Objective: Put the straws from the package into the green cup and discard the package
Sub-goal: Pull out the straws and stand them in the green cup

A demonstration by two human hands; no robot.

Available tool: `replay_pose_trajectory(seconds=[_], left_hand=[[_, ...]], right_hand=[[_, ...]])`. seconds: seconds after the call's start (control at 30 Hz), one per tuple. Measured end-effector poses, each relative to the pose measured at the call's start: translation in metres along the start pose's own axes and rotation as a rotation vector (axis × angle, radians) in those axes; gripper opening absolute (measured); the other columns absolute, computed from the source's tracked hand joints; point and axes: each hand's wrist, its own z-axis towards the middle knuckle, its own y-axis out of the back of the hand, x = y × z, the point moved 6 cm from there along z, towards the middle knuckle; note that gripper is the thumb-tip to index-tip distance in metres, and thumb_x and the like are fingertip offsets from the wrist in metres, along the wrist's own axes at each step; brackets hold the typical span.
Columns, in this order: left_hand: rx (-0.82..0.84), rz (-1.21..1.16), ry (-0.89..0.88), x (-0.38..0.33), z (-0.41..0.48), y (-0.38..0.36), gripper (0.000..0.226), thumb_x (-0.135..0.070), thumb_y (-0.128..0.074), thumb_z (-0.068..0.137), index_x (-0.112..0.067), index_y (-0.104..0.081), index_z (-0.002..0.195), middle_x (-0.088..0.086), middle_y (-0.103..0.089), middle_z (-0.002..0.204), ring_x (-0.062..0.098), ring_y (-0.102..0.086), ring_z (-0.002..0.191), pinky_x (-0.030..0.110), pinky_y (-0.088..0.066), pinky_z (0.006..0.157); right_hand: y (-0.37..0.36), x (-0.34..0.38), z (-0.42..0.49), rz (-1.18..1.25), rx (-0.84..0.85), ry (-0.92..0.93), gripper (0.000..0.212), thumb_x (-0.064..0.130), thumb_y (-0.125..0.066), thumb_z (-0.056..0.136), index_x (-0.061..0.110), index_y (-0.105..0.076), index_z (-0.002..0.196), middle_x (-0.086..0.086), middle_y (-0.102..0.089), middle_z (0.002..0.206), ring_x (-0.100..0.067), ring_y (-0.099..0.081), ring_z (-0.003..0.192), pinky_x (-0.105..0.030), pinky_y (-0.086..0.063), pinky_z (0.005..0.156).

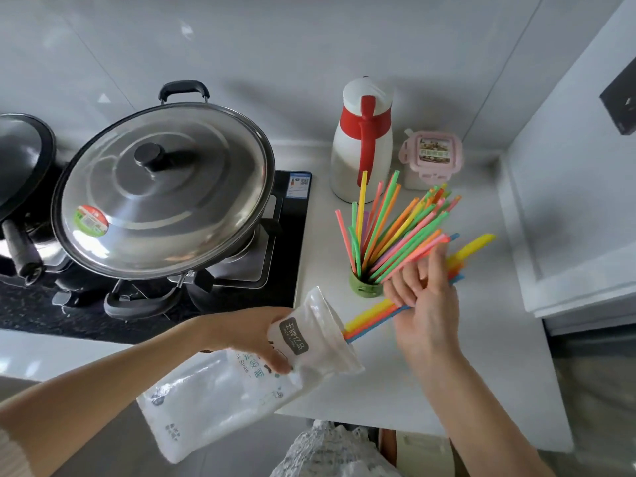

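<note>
A small green cup (365, 288) stands on the white counter (499, 373) and holds several colourful straws (395, 232) fanned out to the right. My left hand (254, 335) grips a white plastic straw package (220, 383) near its open mouth, tilted toward the cup. A bundle of yellow, orange and blue straws (373, 318) sticks out of that mouth. My right hand (421, 294) holds this bundle, fingers curled round it, just right of the cup. The bundle's far ends (478, 244) show beyond the fingers.
A white and red thermos jug (361, 142) and a pink-lidded container (430, 156) stand behind the cup. A large steel wok lid (161, 187) covers a pan on the black gas hob (289, 256) at left. A white cabinet (578, 201) rises at right.
</note>
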Motion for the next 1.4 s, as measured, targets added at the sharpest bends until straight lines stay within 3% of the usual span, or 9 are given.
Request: replay_pose_trajectory(seconds=[0.33, 0.5, 0.63, 0.8, 0.9, 1.1, 1.27, 1.33, 1.4], left_hand=[[-0.218, 0.135, -0.079, -0.001, -0.003, 0.011, 0.061, -0.016, -0.086, 0.063, -0.025, -0.056, 0.116, -0.006, -0.071, 0.104, 0.008, -0.068, 0.096, 0.022, -0.057, 0.082], [-0.287, 0.117, -0.088, 0.001, -0.010, 0.017, 0.061, -0.014, -0.086, 0.063, -0.026, -0.057, 0.115, -0.006, -0.071, 0.104, 0.010, -0.068, 0.096, 0.025, -0.057, 0.083], [-0.337, 0.122, -0.100, -0.002, -0.017, 0.021, 0.057, -0.015, -0.085, 0.064, -0.024, -0.057, 0.112, -0.006, -0.070, 0.103, 0.011, -0.067, 0.096, 0.025, -0.057, 0.082], [-0.373, 0.083, -0.129, -0.005, -0.019, 0.027, 0.055, -0.012, -0.085, 0.064, -0.024, -0.057, 0.111, -0.005, -0.070, 0.102, 0.012, -0.068, 0.096, 0.027, -0.058, 0.081], [-0.378, 0.053, -0.151, -0.006, -0.016, 0.030, 0.053, -0.012, -0.086, 0.063, -0.030, -0.058, 0.105, -0.006, -0.071, 0.101, 0.011, -0.068, 0.095, 0.030, -0.058, 0.083], [-0.378, -0.003, -0.199, -0.017, -0.014, 0.033, 0.052, -0.007, -0.086, 0.062, -0.030, -0.060, 0.101, -0.006, -0.072, 0.099, 0.012, -0.069, 0.095, 0.032, -0.058, 0.082], [-0.369, -0.049, -0.222, -0.027, -0.014, 0.035, 0.045, -0.005, -0.085, 0.063, -0.017, -0.062, 0.100, 0.000, -0.073, 0.098, 0.021, -0.070, 0.095, 0.038, -0.058, 0.084], [-0.374, -0.048, -0.233, -0.033, -0.014, 0.036, 0.039, -0.006, -0.085, 0.063, -0.018, -0.065, 0.094, -0.001, -0.074, 0.093, 0.022, -0.070, 0.093, 0.040, -0.057, 0.085], [-0.381, -0.051, -0.252, -0.040, -0.014, 0.036, 0.035, -0.006, -0.086, 0.063, -0.017, -0.068, 0.091, -0.002, -0.074, 0.090, 0.019, -0.070, 0.089, 0.039, -0.057, 0.085]], right_hand=[[-0.066, 0.127, -0.030, -0.053, 0.167, 0.618, 0.049, 0.031, -0.036, 0.099, 0.024, -0.023, 0.052, 0.011, -0.024, 0.037, -0.008, -0.019, 0.033, -0.018, -0.021, 0.041], [-0.063, 0.062, 0.013, -0.572, 0.127, 0.615, 0.047, 0.046, -0.054, 0.082, 0.020, -0.041, 0.046, 0.006, -0.040, 0.038, -0.012, -0.037, 0.039, -0.027, -0.032, 0.046], [-0.054, 0.019, 0.034, -0.835, 0.201, 0.573, 0.056, 0.038, -0.061, 0.086, -0.007, -0.043, 0.058, -0.027, -0.044, 0.051, -0.028, -0.041, 0.050, -0.036, -0.038, 0.054], [-0.055, 0.030, 0.039, -0.898, 0.189, 0.690, 0.016, 0.022, -0.062, 0.090, 0.022, -0.055, 0.075, -0.011, -0.062, 0.066, -0.020, -0.060, 0.063, -0.026, -0.047, 0.064], [-0.064, 0.039, 0.039, -0.996, 0.168, 0.827, 0.026, 0.016, -0.052, 0.096, 0.005, -0.054, 0.072, 0.000, -0.057, 0.058, -0.001, -0.055, 0.056, -0.010, -0.040, 0.060], [-0.067, 0.017, 0.061, -1.485, 0.302, 0.658, 0.034, 0.024, -0.050, 0.096, -0.002, -0.058, 0.076, -0.018, -0.064, 0.068, -0.032, -0.060, 0.064, -0.039, -0.047, 0.062], [-0.093, 0.065, 0.002, -1.322, 0.243, 1.135, 0.026, 0.030, -0.057, 0.089, 0.005, -0.066, 0.088, -0.005, -0.070, 0.087, -0.016, -0.061, 0.082, -0.017, -0.042, 0.076], [-0.093, 0.067, -0.017, -1.316, 0.339, 1.011, 0.035, 0.043, -0.060, 0.083, 0.011, -0.068, 0.096, 0.003, -0.069, 0.091, -0.010, -0.062, 0.084, -0.017, -0.044, 0.078], [-0.083, 0.046, -0.023, -1.443, 0.460, 0.641, 0.056, 0.054, -0.068, 0.072, 0.024, -0.062, 0.119, 0.013, -0.066, 0.097, -0.004, -0.062, 0.086, -0.020, -0.048, 0.079]])
